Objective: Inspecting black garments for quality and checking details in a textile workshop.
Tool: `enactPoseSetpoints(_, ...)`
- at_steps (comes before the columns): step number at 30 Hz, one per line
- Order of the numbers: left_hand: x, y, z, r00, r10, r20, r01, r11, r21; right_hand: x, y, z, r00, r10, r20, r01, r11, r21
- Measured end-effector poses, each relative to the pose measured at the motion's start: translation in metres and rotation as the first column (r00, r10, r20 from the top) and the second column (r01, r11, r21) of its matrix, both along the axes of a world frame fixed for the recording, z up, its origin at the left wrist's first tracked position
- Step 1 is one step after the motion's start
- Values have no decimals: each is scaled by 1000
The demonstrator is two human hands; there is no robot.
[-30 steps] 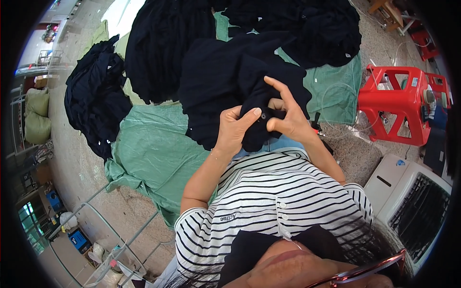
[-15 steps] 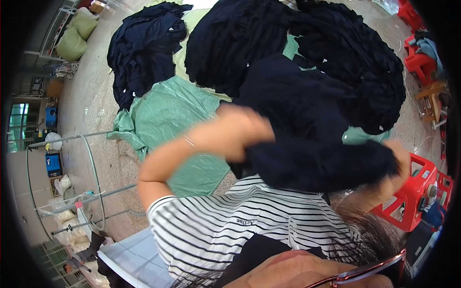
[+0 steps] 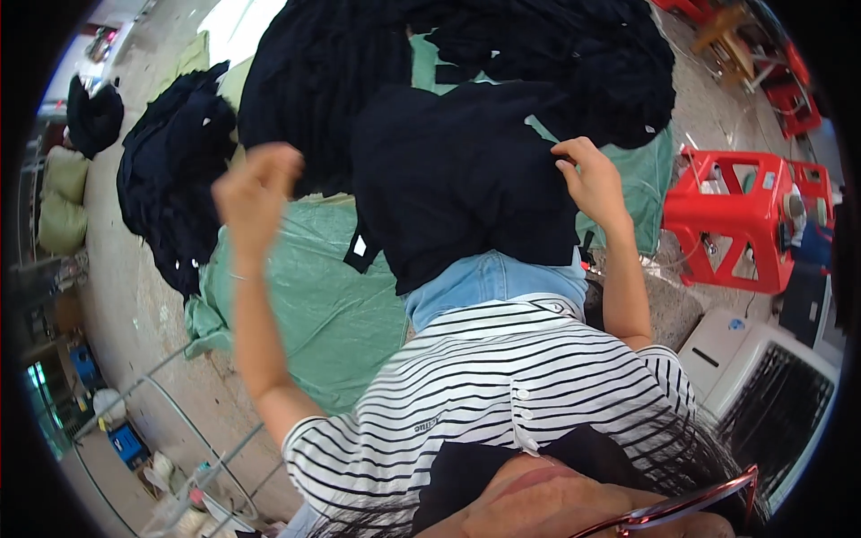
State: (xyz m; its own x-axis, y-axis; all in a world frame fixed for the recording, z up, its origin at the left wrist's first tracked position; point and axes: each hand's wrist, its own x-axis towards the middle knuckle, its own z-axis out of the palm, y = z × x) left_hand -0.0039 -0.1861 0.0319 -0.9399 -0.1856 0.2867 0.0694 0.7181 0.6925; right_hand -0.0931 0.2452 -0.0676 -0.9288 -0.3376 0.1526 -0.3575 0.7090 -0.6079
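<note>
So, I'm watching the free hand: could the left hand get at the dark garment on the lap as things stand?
Probably yes. The left hand is raised, closed and apparently empty, beside the dark garment, with only the green sheet below. The right hand grips the garment's far edge.

Three piles of dark garments [image 3: 170, 179], one green tarp [image 3: 314, 296], two red stools [image 3: 731, 215]

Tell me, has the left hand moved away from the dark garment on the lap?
Yes. The left hand left the dark garment and now hangs raised over the green sheet.
</note>
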Motion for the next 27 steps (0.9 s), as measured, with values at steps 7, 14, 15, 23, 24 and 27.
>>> enactPoseSetpoints(7, 34, 170, -104, 987, -136, 89, 89, 910, 406, -26, 17, -47, 895, -205, 395, 256, 964, -78)
enactPoseSetpoints(14, 51, 198, -126, 991, -127, -48, 132, 984, 122, 26, -27, 9, 873, -12, -488, 67, 993, 96)
enactPoseSetpoints(15, 50, 203, -119, 990, -102, -97, 107, 994, 39, 25, -22, 18, 873, -16, -487, 72, 993, 95)
enactPoseSetpoints(23, 33, 186, -123, 905, 253, -342, -299, 950, -86, 69, 14, 148, 832, -553, 48, 237, 276, -931)
enactPoseSetpoints(24, 31, 168, -116, 934, 156, -321, -208, 969, -134, 74, 22, 148, 646, -755, 110, 358, 173, -918)
enactPoseSetpoints(27, 40, 120, -60, 996, 2, -87, 35, 909, 415, 80, 81, 154, 777, -560, 287, 368, 33, -929)
